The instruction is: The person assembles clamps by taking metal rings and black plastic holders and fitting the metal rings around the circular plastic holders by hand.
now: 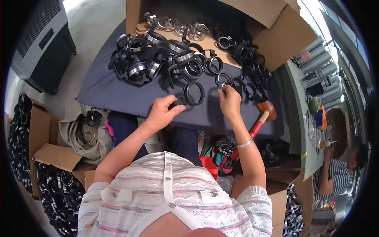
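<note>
Left hand (161, 111) pinches the stem of a black plastic ring clamp (192, 94), loop pointing to two o'clock over the dark grey cloth (102, 89). Right hand (229, 102) closes fingertips on a small silvery metal ring (222, 84) (partly hidden), the red-handled mallet (260, 120) lying at four o'clock.

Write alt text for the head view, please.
Left hand holds a black ring clamp over a dark cloth; right hand touches a metal ring. Behind lies a pile of clamps, with a mallet to the right.
</note>
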`<action>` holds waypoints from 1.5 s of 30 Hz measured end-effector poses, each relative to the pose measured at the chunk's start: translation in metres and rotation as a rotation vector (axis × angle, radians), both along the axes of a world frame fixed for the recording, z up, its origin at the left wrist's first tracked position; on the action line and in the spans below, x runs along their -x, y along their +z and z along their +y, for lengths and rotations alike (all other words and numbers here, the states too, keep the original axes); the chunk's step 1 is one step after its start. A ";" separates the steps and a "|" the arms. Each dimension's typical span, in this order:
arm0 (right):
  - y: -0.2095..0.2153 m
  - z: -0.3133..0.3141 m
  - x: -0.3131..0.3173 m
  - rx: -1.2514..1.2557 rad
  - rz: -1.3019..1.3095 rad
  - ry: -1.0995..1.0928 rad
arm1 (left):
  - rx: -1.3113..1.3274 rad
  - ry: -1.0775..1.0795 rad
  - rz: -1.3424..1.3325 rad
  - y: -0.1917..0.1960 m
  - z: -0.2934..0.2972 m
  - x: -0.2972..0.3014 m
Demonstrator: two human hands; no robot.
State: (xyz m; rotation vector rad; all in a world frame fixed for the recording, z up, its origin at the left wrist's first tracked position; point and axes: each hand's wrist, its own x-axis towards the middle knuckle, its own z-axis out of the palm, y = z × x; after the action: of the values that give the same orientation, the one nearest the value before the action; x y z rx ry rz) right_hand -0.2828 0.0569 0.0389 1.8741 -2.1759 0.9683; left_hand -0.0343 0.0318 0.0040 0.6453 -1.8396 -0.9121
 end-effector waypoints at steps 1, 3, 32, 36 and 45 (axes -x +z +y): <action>0.002 0.004 -0.002 -0.003 -0.143 0.011 | -0.197 -0.047 0.081 0.001 0.003 -0.001; 0.007 0.009 -0.008 -0.008 -0.292 0.021 | -0.435 -0.122 0.241 0.005 0.009 0.008; 0.009 0.027 -0.003 0.055 0.279 -0.026 | -1.071 -0.518 0.789 0.037 -0.004 0.035; -0.020 0.014 -0.010 0.022 0.462 0.038 | -0.976 -0.517 0.765 0.031 -0.002 0.023; -0.003 0.032 -0.017 0.073 0.271 0.034 | -0.986 -0.476 0.717 0.036 0.007 0.020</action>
State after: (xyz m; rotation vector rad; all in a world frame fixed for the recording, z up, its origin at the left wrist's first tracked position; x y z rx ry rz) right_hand -0.2660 0.0892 0.0359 1.8896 -1.9334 0.7382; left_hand -0.0546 0.0390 0.0398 0.3406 -0.8152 -2.0861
